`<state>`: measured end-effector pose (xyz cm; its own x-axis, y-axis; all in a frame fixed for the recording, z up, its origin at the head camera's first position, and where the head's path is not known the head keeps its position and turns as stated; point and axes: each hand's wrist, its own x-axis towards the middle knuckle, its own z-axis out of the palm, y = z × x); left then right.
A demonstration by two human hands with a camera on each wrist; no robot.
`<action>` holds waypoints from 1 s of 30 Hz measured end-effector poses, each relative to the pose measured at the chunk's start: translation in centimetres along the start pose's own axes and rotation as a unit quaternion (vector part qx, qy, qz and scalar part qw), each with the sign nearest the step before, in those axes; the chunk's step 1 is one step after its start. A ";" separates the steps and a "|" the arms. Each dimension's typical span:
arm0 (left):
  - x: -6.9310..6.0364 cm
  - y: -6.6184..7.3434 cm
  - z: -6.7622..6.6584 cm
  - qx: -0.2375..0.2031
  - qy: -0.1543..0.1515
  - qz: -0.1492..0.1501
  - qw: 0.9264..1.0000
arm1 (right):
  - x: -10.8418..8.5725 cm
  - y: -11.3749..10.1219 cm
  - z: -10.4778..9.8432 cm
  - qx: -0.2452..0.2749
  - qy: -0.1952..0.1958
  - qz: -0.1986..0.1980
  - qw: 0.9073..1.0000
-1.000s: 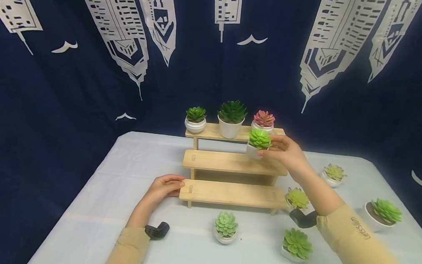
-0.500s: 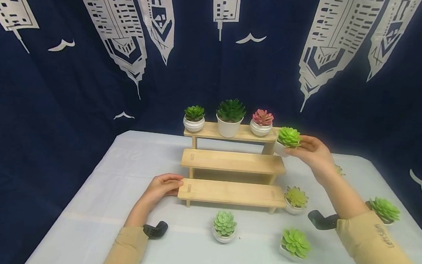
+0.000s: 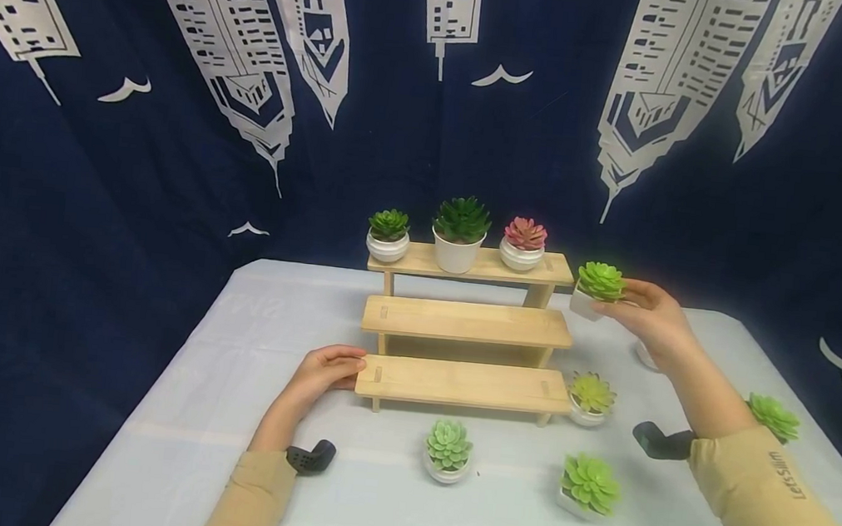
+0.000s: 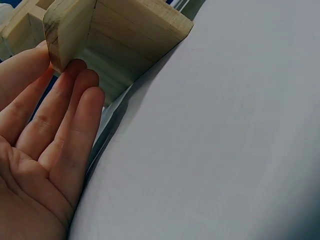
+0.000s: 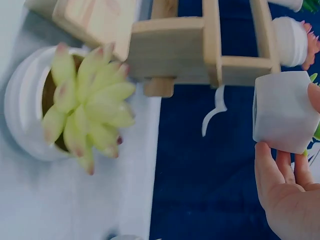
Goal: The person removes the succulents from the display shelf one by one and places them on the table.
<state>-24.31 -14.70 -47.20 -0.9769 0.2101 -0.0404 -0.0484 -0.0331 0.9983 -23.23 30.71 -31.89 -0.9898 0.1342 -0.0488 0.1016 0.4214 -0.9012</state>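
Note:
My right hand (image 3: pixel 655 319) pinches a bright green potted succulent (image 3: pixel 600 284) by its square white pot, in the air to the right of the wooden tiered stand (image 3: pixel 467 323). In the right wrist view the pot (image 5: pixel 282 112) sits between thumb and fingers, apart from the stand. My left hand (image 3: pixel 323 370) grips the left end of the stand's lowest step; the left wrist view shows thumb and fingertips on the board's end (image 4: pixel 70 32). On the top step stand a small green succulent (image 3: pixel 389 237), a larger dark green one (image 3: pixel 459 235) and a pink one (image 3: pixel 524 244).
On the white table (image 3: pixel 232 363), a yellow-green succulent (image 3: pixel 590 398) stands beside the lowest step. In front are a pale green one (image 3: pixel 448 451) and a light green one (image 3: pixel 591 488). The right arm partly hides another green plant (image 3: pixel 774 416) and a white pot (image 3: pixel 646 355).
My right hand has carried the bright green succulent rightward, from over the middle step's right part to beyond the stand's right end. My left hand stays on the lowest step.

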 end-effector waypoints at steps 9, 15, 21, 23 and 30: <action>0.1 0.0 0.1 -0.007 -0.002 -0.008 1.000 | 0.8 2.8 -0.4 -0.018 -0.009 0.040 0.999; 0.1 0.0 0.1 -0.001 -0.003 -0.007 1.000 | 1.1 4.2 0.0 -0.018 -0.014 0.043 0.999; 0.0 0.0 0.0 -0.003 -0.004 -0.005 1.000 | 1.4 5.5 0.0 -0.018 -0.027 0.045 0.998; 0.0 0.0 -0.1 -0.005 -0.003 -0.005 1.000 | 1.5 6.0 0.1 -0.007 -0.034 0.041 0.999; 0.1 0.0 -0.1 -0.011 -0.002 -0.005 1.000 | 1.9 7.6 0.6 0.030 -0.050 0.039 0.998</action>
<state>-24.39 -14.75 -47.21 -0.9753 0.2151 -0.0509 -0.0637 -0.0528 0.9966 -24.36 33.59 -39.06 -0.9846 0.0732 -0.1590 0.1748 0.3589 -0.9169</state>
